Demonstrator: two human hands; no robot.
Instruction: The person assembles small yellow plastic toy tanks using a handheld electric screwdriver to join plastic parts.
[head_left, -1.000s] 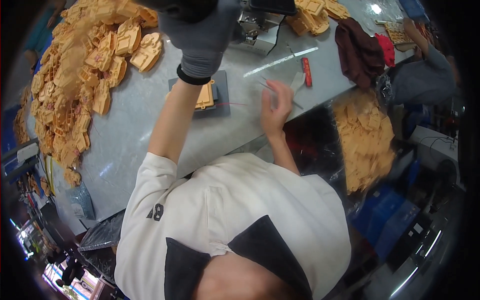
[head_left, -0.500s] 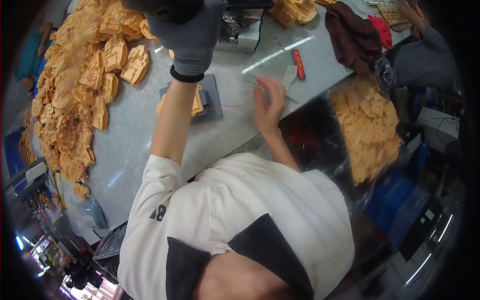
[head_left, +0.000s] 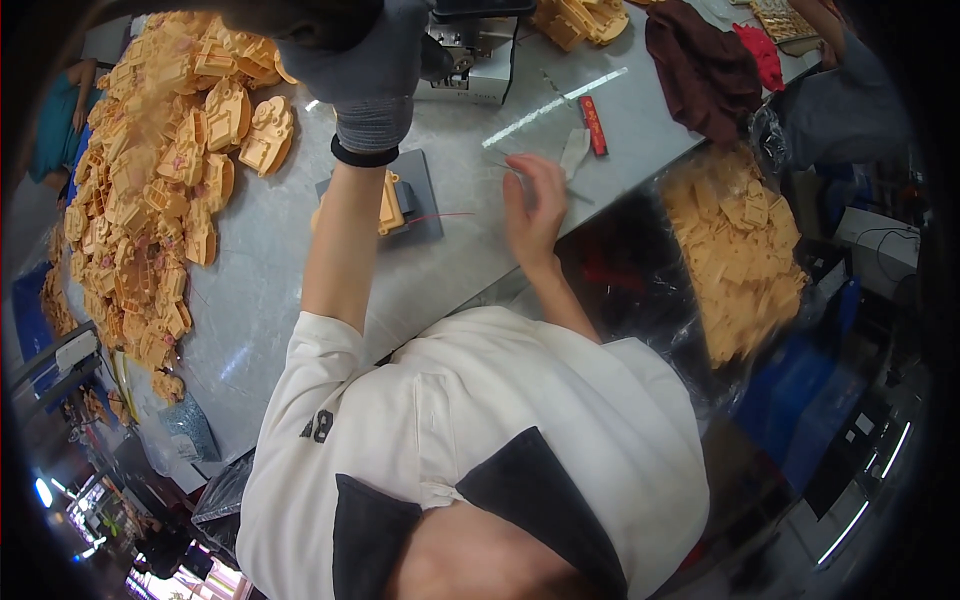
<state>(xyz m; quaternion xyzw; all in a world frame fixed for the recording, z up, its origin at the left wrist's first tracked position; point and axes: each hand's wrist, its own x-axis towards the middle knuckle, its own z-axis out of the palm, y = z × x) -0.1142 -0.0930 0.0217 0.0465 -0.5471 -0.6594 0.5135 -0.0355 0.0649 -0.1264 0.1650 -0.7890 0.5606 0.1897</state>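
My left hand (head_left: 375, 75), in a grey glove with a black wrist band, is raised at the top edge beside a small machine (head_left: 475, 65). A dark shape (head_left: 310, 22) covers its fingers, so its grip is hidden. Beneath my left forearm a yellow-orange plastic part (head_left: 390, 208) rests on a dark grey block (head_left: 425, 200), partly hidden by the arm. From it a thin red wire (head_left: 445, 215) runs right. My bare right hand (head_left: 538, 205) is near the table edge with fingers curled around a thin metal tool (head_left: 582, 197), which looks like tweezers.
Yellow-orange plastic parts (head_left: 140, 200) are heaped at left, with more in a bag (head_left: 740, 270) at right. A red-handled tool (head_left: 593, 125) and a pale flat piece (head_left: 575, 152) lie beyond my right hand. A maroon cloth (head_left: 700, 70) lies near another person's arm (head_left: 832, 40).
My left hand has shifted slightly left and down in the view, uncovering more of the machine. My right hand stays almost where it was.
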